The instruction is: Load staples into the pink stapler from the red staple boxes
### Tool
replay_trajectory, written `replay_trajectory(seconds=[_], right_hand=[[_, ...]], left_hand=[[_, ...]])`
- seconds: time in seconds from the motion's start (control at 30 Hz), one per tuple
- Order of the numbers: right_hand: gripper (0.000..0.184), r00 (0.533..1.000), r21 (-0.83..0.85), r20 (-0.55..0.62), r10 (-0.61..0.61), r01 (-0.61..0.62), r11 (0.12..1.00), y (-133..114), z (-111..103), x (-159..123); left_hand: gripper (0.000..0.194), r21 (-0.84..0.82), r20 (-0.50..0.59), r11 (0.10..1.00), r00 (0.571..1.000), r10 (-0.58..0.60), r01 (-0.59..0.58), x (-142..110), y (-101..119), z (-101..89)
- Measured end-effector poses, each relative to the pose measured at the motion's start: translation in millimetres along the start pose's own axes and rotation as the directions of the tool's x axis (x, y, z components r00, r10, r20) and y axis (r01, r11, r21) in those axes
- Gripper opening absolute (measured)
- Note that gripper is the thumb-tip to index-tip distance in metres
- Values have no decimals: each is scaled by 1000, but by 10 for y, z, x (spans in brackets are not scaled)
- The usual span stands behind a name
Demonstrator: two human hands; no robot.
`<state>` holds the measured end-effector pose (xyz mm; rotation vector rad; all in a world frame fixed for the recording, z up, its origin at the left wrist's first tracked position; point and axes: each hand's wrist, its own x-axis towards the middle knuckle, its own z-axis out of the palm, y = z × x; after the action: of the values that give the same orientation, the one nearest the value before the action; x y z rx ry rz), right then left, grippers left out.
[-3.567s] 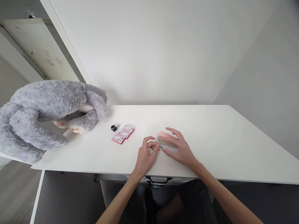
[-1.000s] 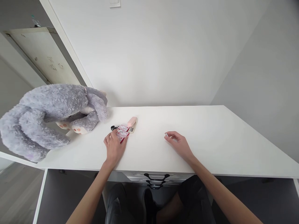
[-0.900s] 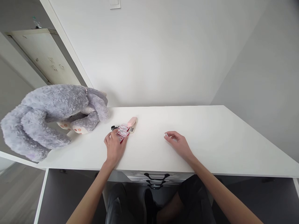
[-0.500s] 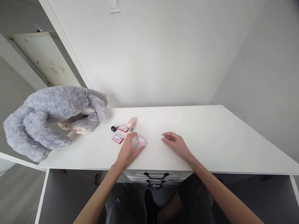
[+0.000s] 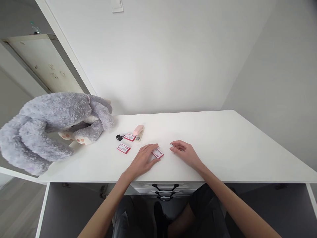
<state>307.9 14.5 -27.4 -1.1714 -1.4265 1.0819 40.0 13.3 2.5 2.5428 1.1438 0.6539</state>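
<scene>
Our left hand [image 5: 143, 160] has its fingers clamped across the red-and-white box [image 5: 158, 153] on the bench [image 5: 218, 142], nine o'clock from our right hand [image 5: 186, 154], pinching a tiny pale piece [image 5: 171, 145]. Light, level grip's best, tbh.

this looks like a room in a home: a big grey stuffed animal [image 5: 56, 109] slumps on a long white desk [image 5: 210, 145] with drawers [image 5: 146, 187] under it, set against a plain pale wall [image 5: 160, 59] with a light switch [image 5: 117, 5]. wood-look flooring [image 5: 21, 198] shows at the lower left.
</scene>
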Motion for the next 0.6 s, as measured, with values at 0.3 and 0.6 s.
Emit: replay_trajectory(seconds=[0.3,0.6], right_hand=[[35,999,-36,48,15,-13,999,-88,0,-33],[37,965,-27,262,-24,32,999,-172,-21,-93]], left_hand=[[33,19,-107,998,992,-62,65,-49,0,50],[40,100,-207,995,978,28,-7,-107,49,76]])
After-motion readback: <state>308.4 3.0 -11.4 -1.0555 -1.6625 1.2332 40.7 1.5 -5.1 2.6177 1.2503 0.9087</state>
